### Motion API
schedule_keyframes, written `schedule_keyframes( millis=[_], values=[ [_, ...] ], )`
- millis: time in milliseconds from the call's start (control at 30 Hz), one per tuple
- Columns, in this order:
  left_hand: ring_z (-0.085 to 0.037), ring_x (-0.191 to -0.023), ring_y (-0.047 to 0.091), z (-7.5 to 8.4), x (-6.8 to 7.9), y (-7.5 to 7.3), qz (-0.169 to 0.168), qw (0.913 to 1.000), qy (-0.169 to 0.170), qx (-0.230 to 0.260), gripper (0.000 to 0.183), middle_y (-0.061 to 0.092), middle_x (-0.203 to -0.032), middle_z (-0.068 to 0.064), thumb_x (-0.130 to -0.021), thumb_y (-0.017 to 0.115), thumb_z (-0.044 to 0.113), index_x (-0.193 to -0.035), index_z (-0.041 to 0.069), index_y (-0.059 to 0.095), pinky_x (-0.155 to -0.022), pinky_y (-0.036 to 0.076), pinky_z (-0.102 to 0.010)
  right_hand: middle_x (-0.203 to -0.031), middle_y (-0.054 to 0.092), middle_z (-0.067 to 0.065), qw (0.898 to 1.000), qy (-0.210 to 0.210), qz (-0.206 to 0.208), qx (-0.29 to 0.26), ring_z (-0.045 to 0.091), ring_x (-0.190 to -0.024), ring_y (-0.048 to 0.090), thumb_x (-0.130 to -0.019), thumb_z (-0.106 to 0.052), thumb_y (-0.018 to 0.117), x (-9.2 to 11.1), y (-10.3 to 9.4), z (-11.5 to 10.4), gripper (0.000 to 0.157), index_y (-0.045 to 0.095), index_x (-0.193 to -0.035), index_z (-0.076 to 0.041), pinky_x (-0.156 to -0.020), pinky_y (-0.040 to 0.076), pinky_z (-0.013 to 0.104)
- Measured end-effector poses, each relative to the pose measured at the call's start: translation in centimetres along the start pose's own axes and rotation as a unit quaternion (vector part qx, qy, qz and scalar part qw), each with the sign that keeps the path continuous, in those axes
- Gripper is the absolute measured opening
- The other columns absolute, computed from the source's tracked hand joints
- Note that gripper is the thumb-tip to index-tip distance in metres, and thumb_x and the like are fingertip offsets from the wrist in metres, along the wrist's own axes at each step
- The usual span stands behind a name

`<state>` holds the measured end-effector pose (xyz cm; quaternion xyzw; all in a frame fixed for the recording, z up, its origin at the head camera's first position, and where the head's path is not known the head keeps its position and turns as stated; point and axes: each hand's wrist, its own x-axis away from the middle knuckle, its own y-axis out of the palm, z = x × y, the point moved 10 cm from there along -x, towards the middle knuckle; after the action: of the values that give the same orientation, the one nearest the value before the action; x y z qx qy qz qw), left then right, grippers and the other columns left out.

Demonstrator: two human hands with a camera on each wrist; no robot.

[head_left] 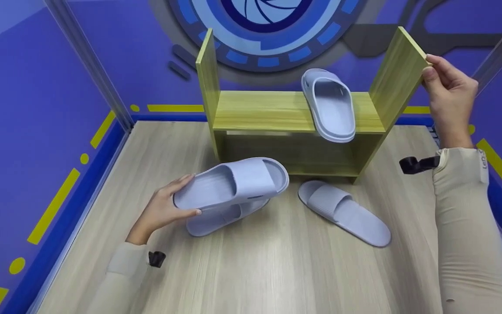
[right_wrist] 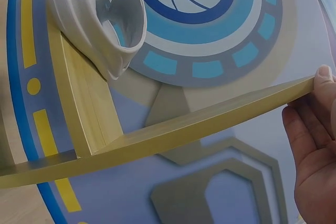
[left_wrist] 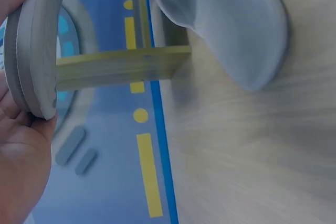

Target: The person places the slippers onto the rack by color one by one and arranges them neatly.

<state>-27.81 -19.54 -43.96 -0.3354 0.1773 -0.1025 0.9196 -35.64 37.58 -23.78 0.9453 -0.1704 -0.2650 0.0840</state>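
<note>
My left hand (head_left: pixel 157 211) grips a grey-blue slide slipper (head_left: pixel 253 179) by its heel end, toe pointing right, in front of the shelf. Beneath it on the table lies another slipper (head_left: pixel 209 221), partly hidden by the held one. With thumb and fingers my right hand (head_left: pixel 453 93) pinches the top front corner of the right side panel of a small wooden shelf (head_left: pixel 259 109). On the shelf's upper board sits a clog-like slipper (head_left: pixel 336 107), its near end jutting past the front edge. A further slide slipper (head_left: pixel 364 222) rests on the table at the right.
The shelf stands at the back of the wood-grain table (head_left: pixel 286 270), with a lower compartment (head_left: pixel 290 152) beneath the upper board. Blue patterned walls (head_left: pixel 50 109) enclose the table at the left, back and right.
</note>
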Motion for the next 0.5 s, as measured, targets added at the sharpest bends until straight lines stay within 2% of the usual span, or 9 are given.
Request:
schedule_keyframes(
  millis=[300, 500],
  values=[
    [-0.030, -0.136, 0.042, 2.6, -1.6, -0.3, 0.033, 0.9994, 0.003, 0.011, 0.087, 0.046, -0.147, -0.012, -0.065, 0.089, 0.029, -0.141, 0.013, 0.050, -0.106, 0.041, -0.047, -0.101, 0.074, 0.010, 1.000, -0.008, 0.009, -0.019, 0.016, -0.091, 0.071, -0.078, -0.003, 0.073, 0.0, 0.0, 0.0, 0.036, 0.068, -0.113, 0.007, -0.082, 0.054, 0.019],
    [-0.030, -0.138, 0.041, 3.7, -2.5, -0.4, 0.060, 0.9978, -0.005, 0.029, 0.087, 0.045, -0.147, -0.013, -0.065, 0.089, 0.030, -0.141, 0.013, 0.050, -0.108, 0.039, -0.049, -0.105, 0.074, 0.010, 1.000, -0.007, 0.010, -0.003, 0.015, -0.093, 0.071, -0.078, -0.005, 0.074, 0.0, 0.0, 0.1, 0.038, 0.068, -0.114, 0.006, -0.083, 0.054, 0.018]
  ],
)
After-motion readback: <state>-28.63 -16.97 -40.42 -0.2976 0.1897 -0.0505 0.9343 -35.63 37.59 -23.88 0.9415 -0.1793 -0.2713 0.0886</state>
